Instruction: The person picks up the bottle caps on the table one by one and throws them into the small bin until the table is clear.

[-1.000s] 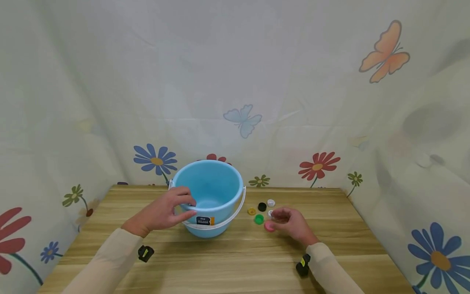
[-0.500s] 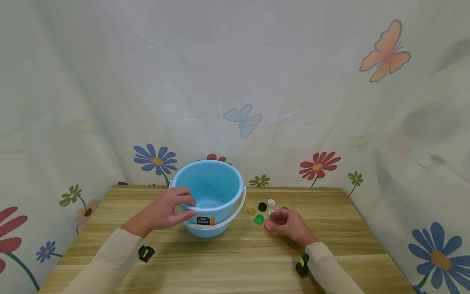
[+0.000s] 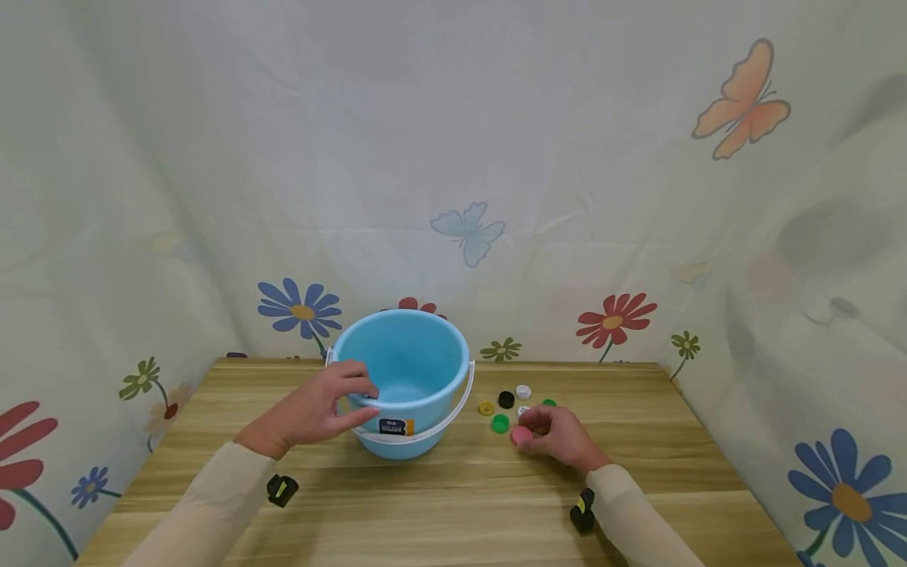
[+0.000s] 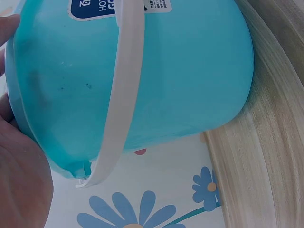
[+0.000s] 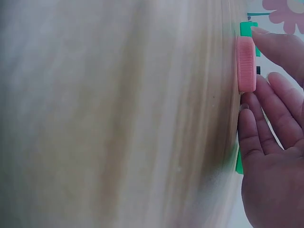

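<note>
A light blue bucket (image 3: pixel 397 450) stands upright on the wooden table. My left hand (image 3: pixel 319 408) grips its near left rim, thumb outside and fingers over the edge. The white handle (image 4: pixel 126 71) hangs down across the bucket's outer wall in the left wrist view. To the right, my right hand (image 3: pixel 563 438) pinches a pink bottle cap (image 5: pixel 246 64) with thumb and fingertips, low at the tabletop. Close by lie a green bottle cap (image 3: pixel 500 424), a yellow one, a black one and a white one. My fingers partly hide a second white cap (image 3: pixel 523 411).
Another green cap (image 3: pixel 549 402) shows just behind my right fingers. A flowered curtain (image 3: pixel 538 197) rises behind the table's (image 3: pixel 439 520) back edge and along both sides. Small black devices (image 3: pixel 282 490) sit at both wrists.
My right fingers have closed in on the pink cap and shifted slightly, uncovering the green cap behind them. The left hand and bucket have stayed put.
</note>
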Demonstrator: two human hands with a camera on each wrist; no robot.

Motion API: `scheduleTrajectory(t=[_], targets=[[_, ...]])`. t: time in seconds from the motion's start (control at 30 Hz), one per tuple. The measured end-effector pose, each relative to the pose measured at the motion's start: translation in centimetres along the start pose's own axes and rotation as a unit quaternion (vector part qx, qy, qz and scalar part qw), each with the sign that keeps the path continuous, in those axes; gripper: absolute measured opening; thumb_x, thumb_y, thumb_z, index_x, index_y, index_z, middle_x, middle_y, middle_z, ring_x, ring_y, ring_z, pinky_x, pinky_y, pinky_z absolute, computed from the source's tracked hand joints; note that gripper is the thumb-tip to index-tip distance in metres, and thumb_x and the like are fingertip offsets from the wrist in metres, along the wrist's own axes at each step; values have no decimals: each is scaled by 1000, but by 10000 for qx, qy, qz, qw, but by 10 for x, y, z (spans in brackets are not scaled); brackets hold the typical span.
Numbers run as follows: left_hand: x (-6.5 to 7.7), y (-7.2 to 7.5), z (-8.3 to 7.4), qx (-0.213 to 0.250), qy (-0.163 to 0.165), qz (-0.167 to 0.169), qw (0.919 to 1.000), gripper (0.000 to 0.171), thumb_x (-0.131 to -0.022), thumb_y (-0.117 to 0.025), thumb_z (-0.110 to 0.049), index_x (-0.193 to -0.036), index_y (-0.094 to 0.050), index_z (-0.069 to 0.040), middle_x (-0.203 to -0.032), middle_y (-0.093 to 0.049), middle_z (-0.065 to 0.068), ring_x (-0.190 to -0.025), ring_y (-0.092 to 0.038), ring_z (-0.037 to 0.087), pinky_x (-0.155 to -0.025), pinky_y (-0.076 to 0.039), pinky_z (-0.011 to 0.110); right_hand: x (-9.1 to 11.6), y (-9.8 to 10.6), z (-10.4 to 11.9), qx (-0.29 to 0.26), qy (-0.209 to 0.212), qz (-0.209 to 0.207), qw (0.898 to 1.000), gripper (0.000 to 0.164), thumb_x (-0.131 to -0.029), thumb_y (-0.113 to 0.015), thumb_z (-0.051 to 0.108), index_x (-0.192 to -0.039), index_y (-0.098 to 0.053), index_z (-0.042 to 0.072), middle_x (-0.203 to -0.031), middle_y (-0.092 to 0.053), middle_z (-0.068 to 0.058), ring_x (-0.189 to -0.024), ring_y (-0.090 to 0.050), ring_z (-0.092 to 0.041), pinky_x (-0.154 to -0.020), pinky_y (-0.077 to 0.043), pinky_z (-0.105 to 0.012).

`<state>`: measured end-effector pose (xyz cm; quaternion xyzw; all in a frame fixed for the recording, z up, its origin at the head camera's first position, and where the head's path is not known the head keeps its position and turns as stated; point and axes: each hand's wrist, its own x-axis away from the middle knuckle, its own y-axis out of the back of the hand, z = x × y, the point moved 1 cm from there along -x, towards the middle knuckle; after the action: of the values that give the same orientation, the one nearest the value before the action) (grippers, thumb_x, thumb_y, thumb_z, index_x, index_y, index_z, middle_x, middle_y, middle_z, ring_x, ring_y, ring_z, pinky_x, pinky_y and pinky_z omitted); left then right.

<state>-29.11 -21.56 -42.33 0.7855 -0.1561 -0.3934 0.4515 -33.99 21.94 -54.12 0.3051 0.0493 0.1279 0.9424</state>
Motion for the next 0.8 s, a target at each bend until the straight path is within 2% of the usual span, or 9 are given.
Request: scheduleTrajectory(t=[0.37, 0.8], targets=[[1, 0, 0, -25, -36, -31, 10000, 13, -89, -80, -36, -98, -72, -32, -97, -57, -17, -97, -54, 5, -83, -58, 38, 0, -1, 4, 308, -15, 54, 9995, 42, -78, -90, 13, -115, -71, 8, -111, -73, -4, -101, -66, -18, -88, -56, -34], [1, 0, -2, -19, 27, -27, 10000, 14, -88, -81, -35, -99, -72, -31, -98, -58, -16, -98, -55, 7, -84, -58, 39, -1, -2, 3, 377, 12, 47, 9993, 42, -76, -90, 10, -114, -71, 9, -111, -73, -4, -103, -67, -18, -92, -57, -37]])
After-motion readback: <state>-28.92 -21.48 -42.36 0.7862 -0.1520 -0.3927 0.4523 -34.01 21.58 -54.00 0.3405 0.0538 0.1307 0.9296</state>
